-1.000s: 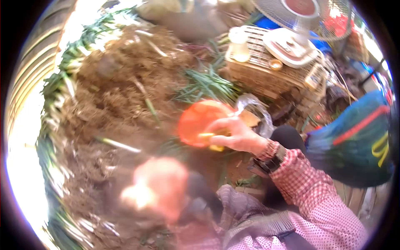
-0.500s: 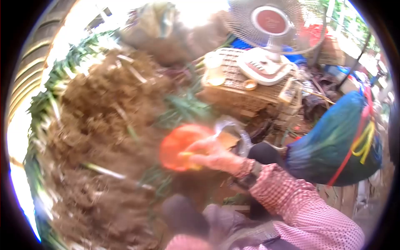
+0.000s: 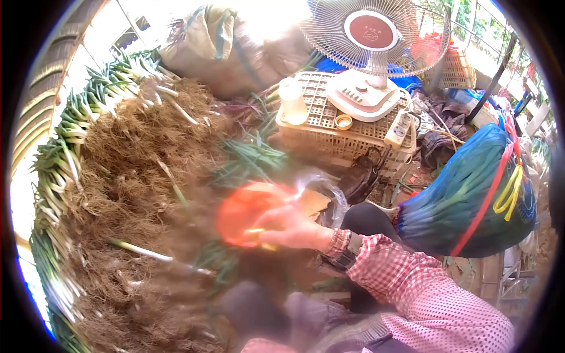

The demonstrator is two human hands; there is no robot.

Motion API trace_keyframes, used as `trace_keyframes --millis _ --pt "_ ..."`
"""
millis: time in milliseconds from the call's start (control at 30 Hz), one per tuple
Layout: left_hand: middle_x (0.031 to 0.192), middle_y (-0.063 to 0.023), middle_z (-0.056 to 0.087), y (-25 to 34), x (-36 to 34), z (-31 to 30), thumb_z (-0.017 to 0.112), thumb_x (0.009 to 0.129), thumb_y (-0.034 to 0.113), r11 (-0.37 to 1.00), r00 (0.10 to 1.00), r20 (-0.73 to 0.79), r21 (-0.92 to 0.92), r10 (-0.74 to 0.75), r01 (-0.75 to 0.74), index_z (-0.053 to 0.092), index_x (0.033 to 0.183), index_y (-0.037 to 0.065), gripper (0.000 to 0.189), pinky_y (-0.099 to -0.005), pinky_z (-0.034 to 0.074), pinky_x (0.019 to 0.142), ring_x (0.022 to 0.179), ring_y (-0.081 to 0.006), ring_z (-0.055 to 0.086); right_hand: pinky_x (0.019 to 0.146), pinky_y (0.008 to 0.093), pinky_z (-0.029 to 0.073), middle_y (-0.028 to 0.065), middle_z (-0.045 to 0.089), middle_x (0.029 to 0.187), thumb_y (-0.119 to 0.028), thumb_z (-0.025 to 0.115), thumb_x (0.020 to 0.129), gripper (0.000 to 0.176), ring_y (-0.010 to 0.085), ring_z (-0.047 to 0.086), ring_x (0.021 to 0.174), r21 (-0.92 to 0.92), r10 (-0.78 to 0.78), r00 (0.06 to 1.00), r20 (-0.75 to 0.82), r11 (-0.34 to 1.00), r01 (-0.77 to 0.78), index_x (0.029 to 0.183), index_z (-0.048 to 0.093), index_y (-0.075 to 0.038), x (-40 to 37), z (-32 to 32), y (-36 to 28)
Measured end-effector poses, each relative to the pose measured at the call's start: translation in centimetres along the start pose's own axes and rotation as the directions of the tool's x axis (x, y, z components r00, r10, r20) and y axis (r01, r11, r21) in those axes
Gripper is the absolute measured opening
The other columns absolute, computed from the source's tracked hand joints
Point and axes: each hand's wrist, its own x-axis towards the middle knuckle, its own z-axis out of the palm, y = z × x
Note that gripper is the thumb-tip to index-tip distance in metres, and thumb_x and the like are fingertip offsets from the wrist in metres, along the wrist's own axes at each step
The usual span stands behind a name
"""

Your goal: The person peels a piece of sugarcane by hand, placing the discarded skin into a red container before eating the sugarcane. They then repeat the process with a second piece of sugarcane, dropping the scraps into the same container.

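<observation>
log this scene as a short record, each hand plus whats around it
right hand: in view, blurred, at a round orange thing; something yellow by its fingers, grip unclear
left hand: out of view
left side: green-and-white stalks with brown roots
crate: bears a fan
right side: stuffed blue bag

Right hand (image 3: pixel 288 226) was at the orange item (image 3: pixel 238 215), blurred. Clear bag (image 3: pixel 339 203) and knee (image 3: pixel 369 222) hemmed it in at far side and wrist. Root pile (image 3: pixel 126 194) blocked low travel left, loose stalk (image 3: pixel 141 249) on top; pass only above. Leaves (image 3: pixel 253 154) lay low ahead, passable from over. Behind those, crate (image 3: pixel 321 140) barred the way, topped by jar (image 3: pixel 292 103) and fan (image 3: pixel 369 94). Net sack (image 3: pixel 456 200) stood bulky past the knee, closing off the right.
</observation>
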Motion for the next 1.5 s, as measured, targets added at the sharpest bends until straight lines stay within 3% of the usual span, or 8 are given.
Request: trace_keyframes --millis 500,667,733,867,1033,1133,1267,1500 --pt "0.082 -0.0217 0.064 2.2 2.3 1.3 0.063 0.092 0.021 0.764 0.754 -0.173 0.016 -0.634 0.645 0.064 0.091 -0.003 0.024 -0.0463 0.049 0.061 0.073 -0.0428 0.062 0.082 0.0328 0.051 0.0060 0.074 0.089 -0.029 0.079 0.082 0.032 0.0157 0.067 0.086 -0.081 -0.043 0.996 -0.078 0.996 0.036 0.105 0.076 -0.007 0.0 -0.8 1.3" --pt "0.081 -0.0226 0.070 6.4 0.2 0.6 0.064 0.096 0.011 0.865 0.907 -0.412 0.484 0.093 0.131 0.069 0.084 -0.004 0.020 -0.0483 0.056 0.060 0.069 -0.0403 0.069 0.077 0.0257 0.054 0.0041 0.075 0.093 -0.017 0.076 0.086 0.025 0.0082 0.067 0.085 0.124 0.075 0.994 -0.074 0.990 -0.065 0.104 0.073 0.000 -0.2 -0.8 -0.8" --pt "0.082 -0.0226 0.071 8.1 -0.7 0.6 0.063 0.098 0.017 0.733 0.869 -0.475 0.639 0.136 0.235 0.070 0.085 -0.003 0.026 -0.0493 0.055 0.058 0.070 -0.0394 0.069 0.076 0.0226 0.055 0.0032 0.074 0.098 -0.012 0.073 0.089 0.022 0.0066 0.067 0.085 0.282 0.132 0.990 -0.048 0.953 -0.113 0.106 0.071 0.002 -0.4 -0.6 -2.1" --pt "0.090 -0.0193 0.071 7.8 0.2 3.0 0.069 0.092 0.027 0.657 0.292 -0.806 0.589 0.515 0.470 0.066 0.087 -0.003 0.030 -0.0409 0.054 0.081 0.088 -0.0318 0.069 0.070 0.0207 0.054 0.0007 0.072 0.094 -0.012 0.073 0.092 0.024 0.0038 0.064 0.079 0.197 0.106 0.993 -0.043 0.976 -0.096 0.112 0.070 0.001 -0.2 -0.6 -2.4" --pt "0.092 -0.0163 0.071 9.1 0.1 3.0 0.071 0.094 0.025 0.424 0.263 -0.757 0.577 0.598 0.698 0.068 0.093 -0.004 0.030 -0.0349 0.054 0.081 0.087 -0.0229 0.067 0.075 0.0225 0.054 0.0046 0.072 0.099 -0.009 0.071 0.092 0.022 0.0069 0.066 0.085 0.274 0.098 0.994 -0.044 0.958 -0.082 0.111 0.070 0.002 -0.3 -0.7 -2.5" --pt "0.085 -0.0080 0.070 10.1 0.4 3.8 0.075 0.088 0.016 0.081 0.443 -0.688 0.586 0.575 0.806 0.070 0.095 -0.001 0.019 -0.0306 0.053 0.069 0.075 -0.0183 0.066 0.079 0.0251 0.055 0.0076 0.073 0.102 -0.007 0.069 0.091 0.023 0.0099 0.067 0.089 0.274 0.173 0.983 -0.060 0.950 -0.150 0.111 0.069 0.004 -0.6 -0.6 -4.7" --pt "0.064 -0.0082 0.064 9.8 4.2 5.5 0.073 0.091 0.024 0.053 0.662 -0.529 0.800 0.530 0.597 0.072 0.080 -0.005 0.031 -0.0282 0.040 0.039 0.046 -0.0153 0.053 0.077 0.0264 0.054 0.0065 0.072 0.098 -0.009 0.067 0.091 0.025 0.0120 0.067 0.086 0.081 0.101 0.988 -0.117 0.992 -0.091 0.111 0.068 0.005 -0.1 -1.1 -3.9" --pt "0.080 -0.0108 0.056 10.4 4.7 9.0 0.057 0.096 0.011 -0.064 0.852 -0.415 0.888 0.318 0.456 0.066 0.096 -0.006 0.019 -0.0350 0.046 0.051 0.061 -0.0248 0.056 0.061 0.0167 0.045 -0.0002 0.070 0.099 -0.014 0.066 0.094 0.026 0.0017 0.059 0.076 0.116 0.132 0.988 -0.074 0.986 -0.123 0.116 0.068 0.000 0.2 -1.5 -3.2"
